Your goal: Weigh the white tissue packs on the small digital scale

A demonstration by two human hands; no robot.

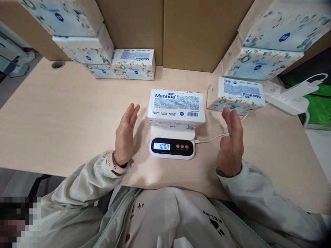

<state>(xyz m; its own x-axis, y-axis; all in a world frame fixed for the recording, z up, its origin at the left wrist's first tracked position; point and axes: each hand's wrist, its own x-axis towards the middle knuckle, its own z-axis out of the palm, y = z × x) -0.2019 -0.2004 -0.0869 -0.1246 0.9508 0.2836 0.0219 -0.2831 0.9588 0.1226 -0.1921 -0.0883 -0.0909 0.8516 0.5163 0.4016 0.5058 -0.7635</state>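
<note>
A white tissue pack (176,107) printed "Manhua" lies on a small white kitchen scale (172,146) whose lit display reads 100.0. My left hand (125,136) hovers left of the scale, fingers stretched out, palm facing the pack, holding nothing. My right hand (231,141) is held up on the right side of the scale, fingers straight and together, also with nothing in it. Neither hand touches the pack or the scale. A pink watch sits on my left wrist.
More tissue packs are stacked at the back left (134,63) and at the right (236,94). Cardboard panels (196,34) stand behind the light wooden table (57,120). A white cable (214,138) runs from the scale toward a white power strip (289,100).
</note>
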